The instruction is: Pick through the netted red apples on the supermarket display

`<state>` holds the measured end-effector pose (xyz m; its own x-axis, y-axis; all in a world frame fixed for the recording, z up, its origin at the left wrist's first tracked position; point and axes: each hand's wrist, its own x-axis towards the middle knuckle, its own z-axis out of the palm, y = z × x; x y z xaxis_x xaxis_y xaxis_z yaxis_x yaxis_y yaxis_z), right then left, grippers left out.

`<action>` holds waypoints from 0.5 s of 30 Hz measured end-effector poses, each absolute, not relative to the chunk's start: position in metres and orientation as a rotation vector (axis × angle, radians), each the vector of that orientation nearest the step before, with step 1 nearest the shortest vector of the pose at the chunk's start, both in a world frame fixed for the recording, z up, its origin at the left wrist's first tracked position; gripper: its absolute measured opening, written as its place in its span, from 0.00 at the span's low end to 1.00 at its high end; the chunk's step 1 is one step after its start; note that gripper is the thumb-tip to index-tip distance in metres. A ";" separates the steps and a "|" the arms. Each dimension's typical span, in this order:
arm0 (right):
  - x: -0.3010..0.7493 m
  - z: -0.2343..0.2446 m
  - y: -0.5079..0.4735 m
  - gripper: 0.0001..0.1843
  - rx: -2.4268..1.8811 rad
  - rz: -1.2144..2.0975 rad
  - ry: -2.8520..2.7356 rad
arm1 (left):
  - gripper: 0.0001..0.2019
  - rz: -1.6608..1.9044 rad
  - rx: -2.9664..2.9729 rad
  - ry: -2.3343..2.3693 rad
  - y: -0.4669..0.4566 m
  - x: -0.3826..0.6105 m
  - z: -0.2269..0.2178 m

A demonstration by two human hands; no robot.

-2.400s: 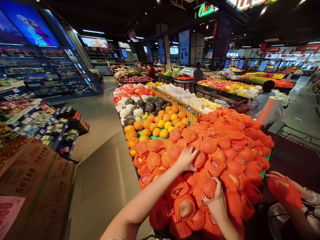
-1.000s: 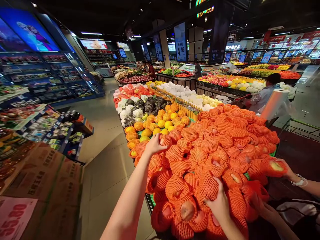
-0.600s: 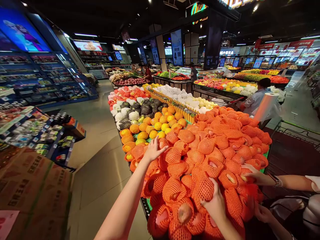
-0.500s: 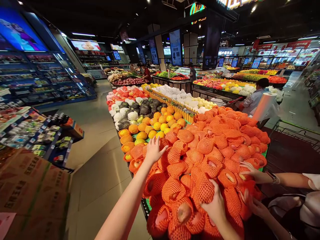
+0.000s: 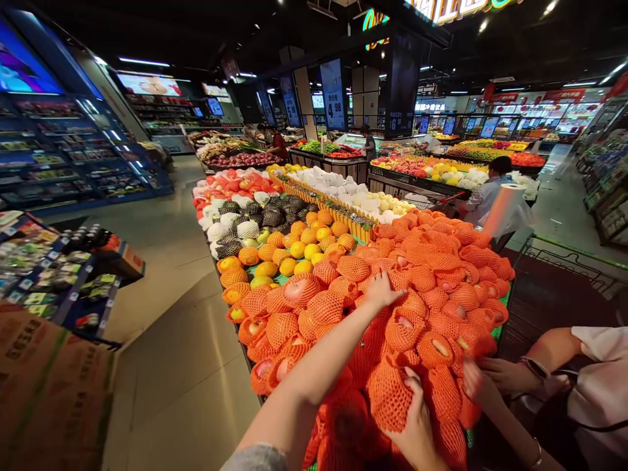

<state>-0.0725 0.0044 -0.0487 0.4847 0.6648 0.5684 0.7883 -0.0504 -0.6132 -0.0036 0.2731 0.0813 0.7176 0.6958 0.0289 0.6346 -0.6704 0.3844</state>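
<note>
With the clock centring on the netted fruit (image 5: 387,396) you're gripping: cardboard boxes (image 5: 53,386) are standing at 9 o'clock, and blue shelving (image 5: 86,154) is lining the aisle at 10. At 11, yellow and orange fruit (image 5: 297,250) is bordering the orange heap (image 5: 436,258). Your left forearm (image 5: 316,369) is crossing that heap now, blocking part of it, and at 12 your left hand (image 5: 381,291) is lying over it, fingers splaying loosely; whether they're touching, I can't tell.

Centre stage, the netted fruit is sitting at the heap's near side, its long axis running roughly from 12 to 6; which end is the stem, I can't tell. Your right hand (image 5: 413,422) is grasping it from about 4, covering its right flank. Another person's hands (image 5: 483,389) are crowding the heap's edge at 3, a plastic roll (image 5: 500,210) is leaning at 1, and a green rail (image 5: 579,251) is showing at 2.
</note>
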 end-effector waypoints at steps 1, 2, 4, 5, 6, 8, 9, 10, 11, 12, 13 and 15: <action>-0.072 -0.048 0.005 0.41 -1.763 -0.169 -1.243 | 0.45 0.232 2.545 1.090 0.275 0.009 0.081; -0.072 -0.047 0.005 0.43 -1.761 -0.174 -1.248 | 0.46 0.229 2.522 1.123 0.276 0.018 0.082; -0.074 -0.046 0.003 0.48 -1.791 -0.156 -1.240 | 0.44 0.269 2.491 1.121 0.281 0.023 0.084; -0.075 -0.046 0.003 0.50 -1.816 -0.148 -1.224 | 0.43 0.312 2.469 1.109 0.284 0.019 0.087; -0.075 -0.045 0.001 0.51 -1.841 -0.144 -1.202 | 0.42 0.369 2.441 1.092 0.287 0.011 0.090; -0.074 -0.041 -0.001 0.51 -1.884 -0.119 -1.154 | 0.39 0.514 2.369 1.057 0.291 -0.017 0.100; -0.072 -0.038 -0.003 0.52 -1.893 -0.109 -1.129 | 0.37 0.599 2.338 1.025 0.292 -0.035 0.106; -0.070 -0.035 -0.005 0.53 -1.900 -0.096 -1.111 | 0.37 0.675 2.311 0.989 0.291 -0.056 0.111; -0.066 -0.032 -0.006 0.53 -1.909 -0.090 -1.106 | 0.39 0.733 2.290 0.952 0.289 -0.079 0.114; -0.062 -0.029 -0.008 0.53 -1.919 -0.103 -1.109 | 0.42 0.758 2.278 0.895 0.284 -0.102 0.116; -0.057 -0.027 -0.009 0.52 -1.929 -0.136 -1.122 | 0.44 0.767 2.273 0.841 0.277 -0.124 0.115; -0.049 -0.024 -0.011 0.49 -1.943 -0.209 -1.183 | 0.45 0.708 2.280 0.719 0.258 -0.165 0.106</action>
